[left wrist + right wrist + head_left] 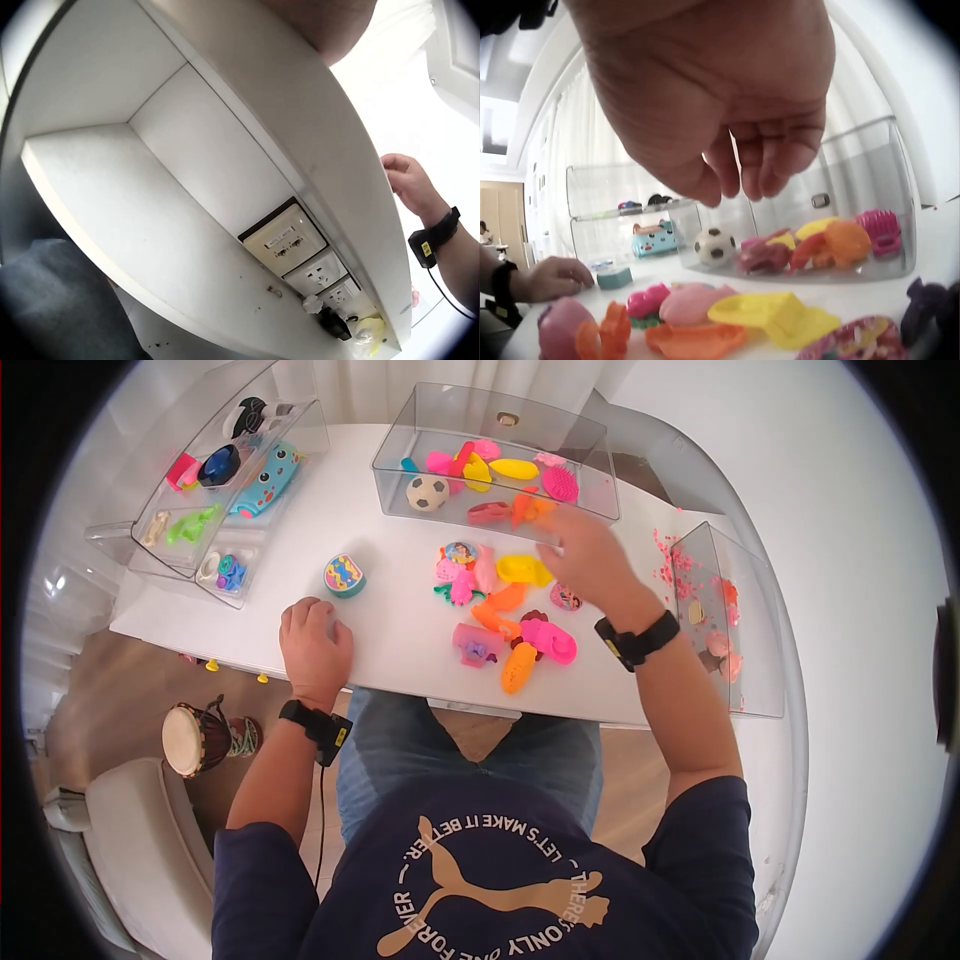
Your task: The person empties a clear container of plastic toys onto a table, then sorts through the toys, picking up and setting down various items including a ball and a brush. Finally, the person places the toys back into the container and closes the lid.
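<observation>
My right hand hovers near the front wall of a clear bin, above the toy pile's right side. In the right wrist view its fingers hang loosely bent with nothing between them. Below it lie a yellow toy, an orange toy and a round pink patterned piece. Inside the bin are a small soccer ball, a pink bristled brush and an orange toy. My left hand rests loosely at the table's front edge, near a teal patterned box.
At the left stands a clear tiered organizer with a blue toy case and a green figure. Another clear bin with pink pieces stands at the right, pink bits scattered beside it. A drum is on the floor.
</observation>
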Demonstrator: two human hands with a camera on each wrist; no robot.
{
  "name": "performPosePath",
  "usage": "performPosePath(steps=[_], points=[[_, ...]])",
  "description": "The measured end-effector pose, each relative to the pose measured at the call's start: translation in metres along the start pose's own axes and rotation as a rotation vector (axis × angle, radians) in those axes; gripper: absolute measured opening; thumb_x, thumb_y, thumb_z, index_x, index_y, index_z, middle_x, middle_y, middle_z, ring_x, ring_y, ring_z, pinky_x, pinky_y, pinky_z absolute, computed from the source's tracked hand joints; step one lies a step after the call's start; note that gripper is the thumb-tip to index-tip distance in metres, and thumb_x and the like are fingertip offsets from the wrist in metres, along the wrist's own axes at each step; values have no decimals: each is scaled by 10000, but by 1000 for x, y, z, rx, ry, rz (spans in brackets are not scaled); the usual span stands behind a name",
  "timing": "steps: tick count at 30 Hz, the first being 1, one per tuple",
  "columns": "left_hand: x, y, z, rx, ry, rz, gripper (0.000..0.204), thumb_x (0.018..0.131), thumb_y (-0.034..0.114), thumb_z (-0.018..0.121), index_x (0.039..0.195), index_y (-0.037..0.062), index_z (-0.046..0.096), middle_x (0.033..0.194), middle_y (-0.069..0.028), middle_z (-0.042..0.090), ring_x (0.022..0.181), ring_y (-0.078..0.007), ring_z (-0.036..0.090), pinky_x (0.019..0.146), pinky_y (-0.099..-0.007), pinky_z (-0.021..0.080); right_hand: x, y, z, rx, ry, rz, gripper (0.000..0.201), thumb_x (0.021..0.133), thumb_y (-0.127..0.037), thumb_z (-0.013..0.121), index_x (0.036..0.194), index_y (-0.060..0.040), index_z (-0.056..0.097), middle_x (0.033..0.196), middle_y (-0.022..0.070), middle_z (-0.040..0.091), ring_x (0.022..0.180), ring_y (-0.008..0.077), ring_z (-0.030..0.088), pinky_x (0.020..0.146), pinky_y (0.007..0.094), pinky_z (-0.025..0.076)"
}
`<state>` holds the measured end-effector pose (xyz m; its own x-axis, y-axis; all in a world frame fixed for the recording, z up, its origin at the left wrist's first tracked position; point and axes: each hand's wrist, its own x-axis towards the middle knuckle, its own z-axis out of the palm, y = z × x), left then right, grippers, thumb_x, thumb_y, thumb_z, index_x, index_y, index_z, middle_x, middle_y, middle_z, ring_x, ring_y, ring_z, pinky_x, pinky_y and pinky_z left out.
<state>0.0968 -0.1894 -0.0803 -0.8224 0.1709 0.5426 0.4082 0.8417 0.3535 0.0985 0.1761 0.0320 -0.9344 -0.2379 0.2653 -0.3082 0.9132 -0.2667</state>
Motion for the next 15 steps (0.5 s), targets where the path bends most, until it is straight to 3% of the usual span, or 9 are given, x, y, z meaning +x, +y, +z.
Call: performPosePath(steps=[3,6,15], points=[[-1,-1,1,0,3,-13,215,752,52,646,963,37,609,1069,-115,600,1043,-339,540,908,-448,447,-11,12,33,20,-60,-52,369,748,-18,650,1114,-69,649,1156,141,614,1079,336,593,880,419,513],[0,0,0,2,4,-29,218,750,52,648,965,39,610,1070,-112,601,1044,-339,539,909,-447,447,-10,17,48,44,-93,-35,402,742,7,630,1136,-71,642,1144,145,613,1078,336,592,880,425,510],[0,0,1,0,12,-22,219,743,48,652,958,41,613,1072,-113,602,1046,-335,541,913,-445,448,0,19,50,-2,-318,46,460,724,39,634,1177,-39,615,1143,161,612,1118,352,552,954,405,466]])
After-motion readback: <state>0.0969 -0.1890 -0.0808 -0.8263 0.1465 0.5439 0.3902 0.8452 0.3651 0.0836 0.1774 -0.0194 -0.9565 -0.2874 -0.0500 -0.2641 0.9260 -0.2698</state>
